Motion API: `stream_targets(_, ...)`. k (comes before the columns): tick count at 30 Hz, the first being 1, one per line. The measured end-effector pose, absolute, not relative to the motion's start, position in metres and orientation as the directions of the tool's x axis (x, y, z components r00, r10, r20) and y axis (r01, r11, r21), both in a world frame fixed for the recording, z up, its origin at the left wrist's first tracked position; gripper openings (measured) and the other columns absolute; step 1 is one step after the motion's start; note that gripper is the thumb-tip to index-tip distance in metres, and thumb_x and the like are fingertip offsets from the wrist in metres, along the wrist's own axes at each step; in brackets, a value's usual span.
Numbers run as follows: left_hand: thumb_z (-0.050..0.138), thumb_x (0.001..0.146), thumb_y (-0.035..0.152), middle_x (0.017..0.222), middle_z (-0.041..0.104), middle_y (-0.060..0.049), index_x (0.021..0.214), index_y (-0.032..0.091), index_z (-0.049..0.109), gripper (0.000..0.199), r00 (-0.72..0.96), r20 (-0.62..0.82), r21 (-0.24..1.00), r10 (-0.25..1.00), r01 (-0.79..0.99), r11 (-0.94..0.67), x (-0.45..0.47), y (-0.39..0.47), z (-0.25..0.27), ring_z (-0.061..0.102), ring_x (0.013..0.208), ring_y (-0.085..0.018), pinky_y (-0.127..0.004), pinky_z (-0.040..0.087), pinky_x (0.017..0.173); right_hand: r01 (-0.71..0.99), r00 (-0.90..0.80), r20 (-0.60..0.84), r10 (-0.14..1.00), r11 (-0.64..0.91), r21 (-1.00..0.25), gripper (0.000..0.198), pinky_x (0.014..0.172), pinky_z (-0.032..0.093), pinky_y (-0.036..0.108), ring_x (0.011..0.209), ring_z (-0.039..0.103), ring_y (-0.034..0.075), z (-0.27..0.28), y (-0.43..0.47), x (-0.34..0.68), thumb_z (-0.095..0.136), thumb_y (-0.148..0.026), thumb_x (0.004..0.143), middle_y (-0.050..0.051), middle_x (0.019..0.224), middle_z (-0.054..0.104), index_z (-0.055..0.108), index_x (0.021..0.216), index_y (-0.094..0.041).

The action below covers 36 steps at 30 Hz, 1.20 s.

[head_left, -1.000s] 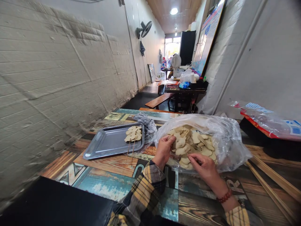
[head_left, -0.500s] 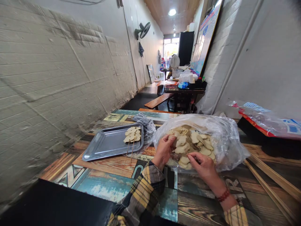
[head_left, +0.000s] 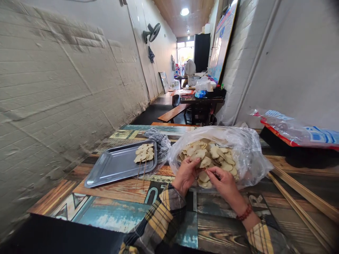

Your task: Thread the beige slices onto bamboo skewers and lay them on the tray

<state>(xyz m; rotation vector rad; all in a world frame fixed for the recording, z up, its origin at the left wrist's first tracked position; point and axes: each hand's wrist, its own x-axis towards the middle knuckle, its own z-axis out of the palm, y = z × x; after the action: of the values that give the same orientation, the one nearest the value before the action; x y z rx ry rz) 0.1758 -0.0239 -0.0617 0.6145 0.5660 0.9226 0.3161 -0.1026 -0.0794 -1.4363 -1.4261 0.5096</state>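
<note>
A clear plastic bag (head_left: 253, 158) lies spread on the table, full of thin, pale, wavy-edged food slices (head_left: 225, 157). Over its near side, my left hand (head_left: 185, 174) is closed on a pale slice (head_left: 198, 154), thumb on top. My right hand (head_left: 224, 183) pinches a thin bamboo skewer (head_left: 206, 169), mostly hidden by the fingers, its far end at the slices by my left fingertips. On the left, a metal tray (head_left: 111, 167) bears skewered slices (head_left: 144, 153), with two stick ends poking over its near rim.
A crumpled grey cloth (head_left: 157, 137) lies between tray and bag. Bundled bamboo sticks (head_left: 304, 190) rest at the right, below a black box (head_left: 291, 144) with plastic packaging on it. A bench (head_left: 173, 113) and a cluttered table (head_left: 201, 100) stand beyond.
The view has turned slightly, shifting the scene left. My hands have come a little closer together, both still gripping at the near side of the bag.
</note>
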Motion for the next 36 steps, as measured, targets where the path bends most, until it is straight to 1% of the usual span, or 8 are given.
stream_targets(3,0.095,0.061,0.030,0.089,0.076,-0.006,0.091,0.014,0.072,0.042,0.416,-0.183,0.718,0.891,-0.562,0.410,0.177,-0.023,-0.061,0.072,0.076,-0.018,-0.029,0.059,0.069,0.462,0.198,0.300,0.933,0.181,-0.868,0.037,0.048,0.041,0.026,0.047,0.055,0.015,-0.080,-0.102,0.315,0.056,-0.048,0.092,-0.002,0.052,0.060,0.073,0.079,-0.019)
stream_targets(6,0.096,0.060,0.033,0.089,0.076,-0.007,0.090,0.014,0.072,0.043,0.388,-0.167,0.726,0.906,-0.573,0.380,0.177,-0.024,-0.058,0.072,0.077,-0.019,-0.028,0.058,0.068,0.464,0.187,0.302,0.935,0.186,-0.866,0.039,0.048,0.040,0.026,0.046,0.053,0.015,-0.080,-0.102,0.314,0.054,-0.050,0.093,-0.002,0.050,0.058,0.072,0.075,-0.020)
stream_targets(9,0.096,0.058,0.033,0.089,0.077,-0.007,0.093,0.014,0.074,0.045,0.411,-0.166,0.722,0.896,-0.569,0.394,0.177,-0.026,-0.055,0.071,0.076,-0.018,-0.028,0.058,0.069,0.487,0.201,0.335,0.921,0.203,-0.849,0.039,0.049,0.040,0.027,0.047,0.053,0.016,-0.080,-0.102,0.313,0.054,-0.049,0.093,-0.002,0.050,0.058,0.071,0.075,-0.020)
stream_targets(15,0.100,0.047,0.034,0.081,0.075,-0.005,0.084,0.013,0.075,0.049,0.388,-0.202,0.707,0.899,-0.578,0.408,0.180,-0.028,-0.054,0.069,0.070,-0.017,-0.028,0.055,0.067,0.573,0.231,0.449,0.863,0.253,-0.780,0.038,0.054,0.043,0.027,0.049,0.056,0.015,-0.084,-0.102,0.309,0.053,-0.046,0.095,-0.001,0.053,0.060,0.069,0.071,-0.021)
stream_targets(20,0.101,0.044,0.034,0.080,0.075,-0.005,0.083,0.014,0.076,0.051,0.377,-0.202,0.698,0.904,-0.592,0.403,0.183,-0.031,-0.054,0.068,0.068,-0.016,-0.027,0.054,0.066,0.599,0.245,0.481,0.842,0.259,-0.758,0.043,0.053,0.043,0.026,0.049,0.056,0.015,-0.086,-0.102,0.306,0.052,-0.049,0.096,-0.001,0.054,0.062,0.068,0.070,-0.020)
stream_targets(28,0.099,0.052,0.033,0.082,0.075,-0.005,0.084,0.014,0.074,0.044,0.404,-0.194,0.707,0.894,-0.575,0.413,0.181,-0.031,-0.054,0.069,0.072,-0.017,-0.029,0.057,0.072,0.550,0.257,0.437,0.862,0.241,-0.800,0.043,0.049,0.041,0.025,0.047,0.054,0.015,-0.081,-0.102,0.302,0.052,-0.051,0.096,-0.001,0.052,0.060,0.069,0.072,-0.021)
stream_targets(32,0.096,0.058,0.038,0.084,0.076,-0.007,0.088,0.014,0.074,0.044,0.389,-0.192,0.700,0.901,-0.589,0.403,0.177,-0.025,-0.054,0.072,0.078,-0.021,-0.030,0.057,0.071,0.535,0.266,0.438,0.859,0.247,-0.808,0.044,0.050,0.042,0.026,0.046,0.054,0.015,-0.081,-0.102,0.301,0.053,-0.054,0.095,-0.001,0.049,0.060,0.069,0.070,-0.021)
stream_targets(36,0.094,0.060,0.041,0.077,0.075,-0.009,0.085,0.011,0.075,0.044,0.385,-0.189,0.701,0.903,-0.591,0.399,0.176,-0.020,-0.058,0.073,0.081,-0.024,-0.032,0.057,0.076,0.533,0.256,0.421,0.870,0.236,-0.812,0.045,0.049,0.041,0.026,0.046,0.054,0.015,-0.085,-0.101,0.300,0.052,-0.054,0.094,-0.001,0.049,0.059,0.070,0.068,-0.021)
